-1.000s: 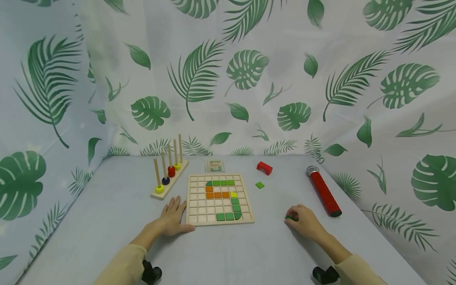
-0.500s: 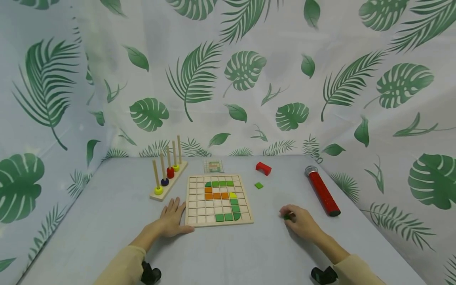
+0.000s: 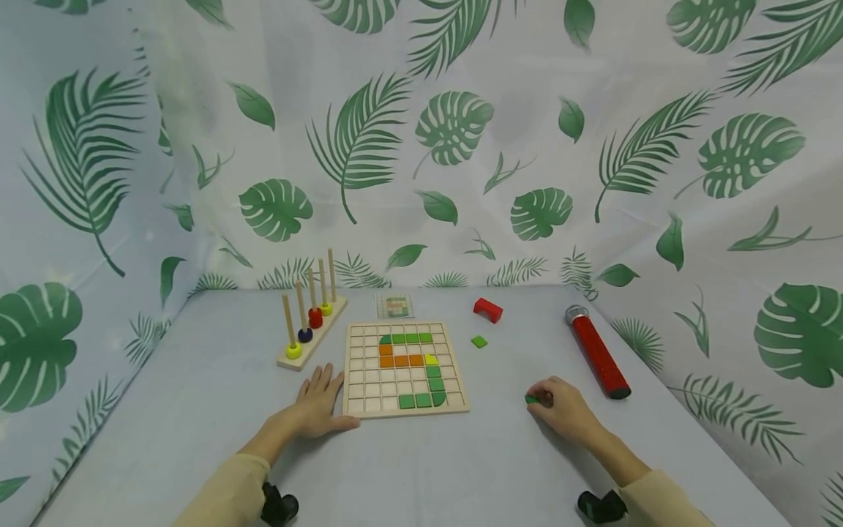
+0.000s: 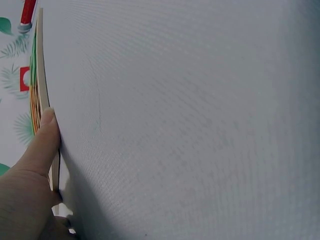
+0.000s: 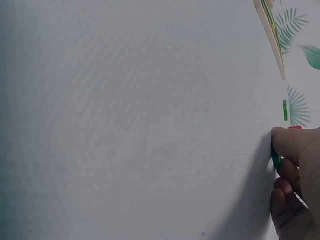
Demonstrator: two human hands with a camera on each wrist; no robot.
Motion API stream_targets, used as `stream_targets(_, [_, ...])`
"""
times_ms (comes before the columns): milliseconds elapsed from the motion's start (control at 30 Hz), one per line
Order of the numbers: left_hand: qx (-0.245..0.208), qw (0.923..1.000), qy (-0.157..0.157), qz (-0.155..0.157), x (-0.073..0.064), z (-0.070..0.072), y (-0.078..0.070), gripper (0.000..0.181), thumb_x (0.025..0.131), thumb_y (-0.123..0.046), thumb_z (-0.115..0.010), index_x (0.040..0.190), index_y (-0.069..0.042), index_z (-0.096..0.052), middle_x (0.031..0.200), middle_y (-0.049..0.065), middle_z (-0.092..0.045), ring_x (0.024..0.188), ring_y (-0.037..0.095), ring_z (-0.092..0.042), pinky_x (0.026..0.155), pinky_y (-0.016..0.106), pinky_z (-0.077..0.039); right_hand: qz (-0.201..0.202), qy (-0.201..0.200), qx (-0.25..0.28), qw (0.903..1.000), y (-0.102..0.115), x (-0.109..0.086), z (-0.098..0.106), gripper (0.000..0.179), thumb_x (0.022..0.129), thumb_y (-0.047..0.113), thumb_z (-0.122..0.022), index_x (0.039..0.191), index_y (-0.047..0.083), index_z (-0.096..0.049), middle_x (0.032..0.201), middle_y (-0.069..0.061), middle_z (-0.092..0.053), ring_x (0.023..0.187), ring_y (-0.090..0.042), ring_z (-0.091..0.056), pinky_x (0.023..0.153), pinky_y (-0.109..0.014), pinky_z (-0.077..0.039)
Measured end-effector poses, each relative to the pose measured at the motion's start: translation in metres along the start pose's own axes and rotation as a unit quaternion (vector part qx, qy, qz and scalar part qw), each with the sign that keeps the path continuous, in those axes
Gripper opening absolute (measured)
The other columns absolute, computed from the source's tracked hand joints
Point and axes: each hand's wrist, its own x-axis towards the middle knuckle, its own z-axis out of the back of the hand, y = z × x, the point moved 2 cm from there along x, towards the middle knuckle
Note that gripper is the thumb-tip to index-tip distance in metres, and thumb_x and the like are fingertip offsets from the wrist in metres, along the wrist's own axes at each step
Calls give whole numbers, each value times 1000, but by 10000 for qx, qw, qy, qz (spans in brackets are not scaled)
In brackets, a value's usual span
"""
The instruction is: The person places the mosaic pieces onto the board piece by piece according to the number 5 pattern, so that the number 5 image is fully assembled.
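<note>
A wooden grid board [image 3: 369, 411] lies mid-table, with green, orange and yellow tiles in a winding line of its squares. My left hand [image 3: 319, 405] rests flat at the board's left side, fingers spread; in the left wrist view its thumb [image 4: 42, 145] touches the board's edge. Right of the board, my right hand [image 3: 565, 411] pinches a small dark green tile [image 5: 276, 158] between thumb and fingers, low over the table. Much of that tile is hidden by the fingers. A lighter green tile [image 3: 478, 342] lies loose beyond the board's right edge.
Behind the left hand stands a peg stand [image 3: 304, 353] with coloured rings on upright pegs. A small pattern card [image 3: 395, 306] lies behind the board. Toward the right are a red arch block [image 3: 488, 310] and a red microphone-shaped tube [image 3: 598, 353]. Leaf-printed cloth walls enclose the table.
My right hand shifts slightly and turns the green tile in its fingers, so the tile shows differently between frames. The left hand stays in place at the board.
</note>
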Motion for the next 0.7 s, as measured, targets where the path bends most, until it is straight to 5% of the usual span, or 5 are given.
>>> stream_targets(233, [-34,10000,-39,7,-1,1,0,97,82,-54,-65,145,7,-25,150,33,-7,138,48,-2,109,60,-6,3,195,136,9997,7,9,-2,18,78,6,-75,94,9,-68,88,1,-58,80,-13,-53,69,-26,-50])
stream_targets(700, [-35,10000,-26,-17,1,0,1,97,82,-55,-64,145,7,-24,151,33,-7,138,47,-2,109,60,-6,207,-86,289,9993,50,45,-16,16,77,2,-75,91,7,-70,86,-1,-56,77,-16,-53,68,-27,-51])
